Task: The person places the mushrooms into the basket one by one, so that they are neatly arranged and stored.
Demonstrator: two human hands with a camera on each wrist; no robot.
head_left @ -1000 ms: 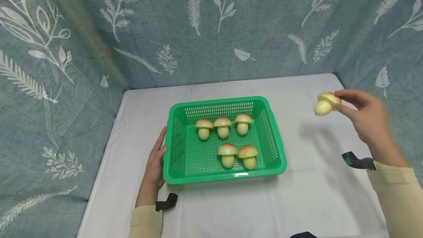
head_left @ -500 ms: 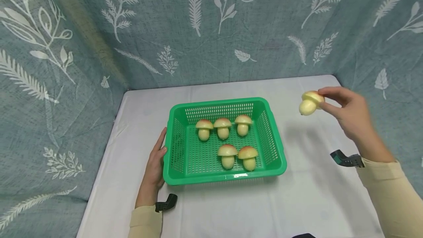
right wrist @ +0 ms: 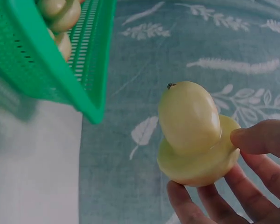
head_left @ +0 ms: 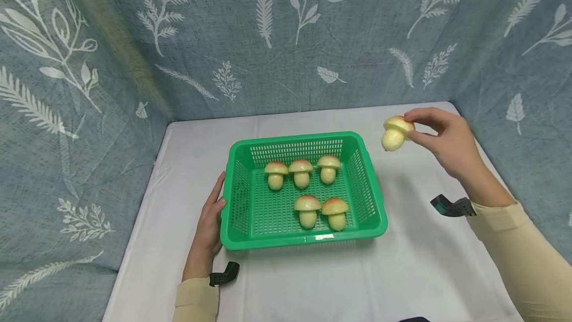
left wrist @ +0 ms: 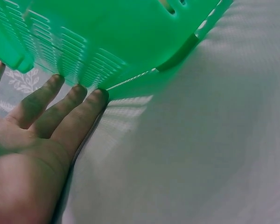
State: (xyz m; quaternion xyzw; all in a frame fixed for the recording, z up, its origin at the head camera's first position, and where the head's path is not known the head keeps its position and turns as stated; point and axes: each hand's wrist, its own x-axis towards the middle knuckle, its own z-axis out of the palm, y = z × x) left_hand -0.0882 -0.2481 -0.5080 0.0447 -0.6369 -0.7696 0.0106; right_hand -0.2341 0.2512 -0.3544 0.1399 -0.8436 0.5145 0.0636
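Note:
My right hand (head_left: 449, 145) pinches a glossy toy mushroom (head_left: 394, 135) by its cap, up in the air to the right of the green plastic basket (head_left: 377, 202). In the right wrist view its thumb lies on one edge of the pale cap (right wrist: 196, 161) and the fingers support the other side, with the rounded stem bare. My left hand (head_left: 209, 225) is at the basket's left side. Its straight fingers (left wrist: 67, 105) touch the slotted wall in the left wrist view. Inside the basket lie several similar mushrooms (head_left: 307, 207), three of them in the back row.
A white cloth (head_left: 304, 287) covers the table under the basket. Blue-green fabric (head_left: 286, 78) with white leaf prints hangs behind and at both sides. A small dark object (head_left: 414, 319) shows at the bottom edge.
My right hand has carried the mushroom leftward and slightly up, closer to the basket. The left hand and the basket have stayed in place.

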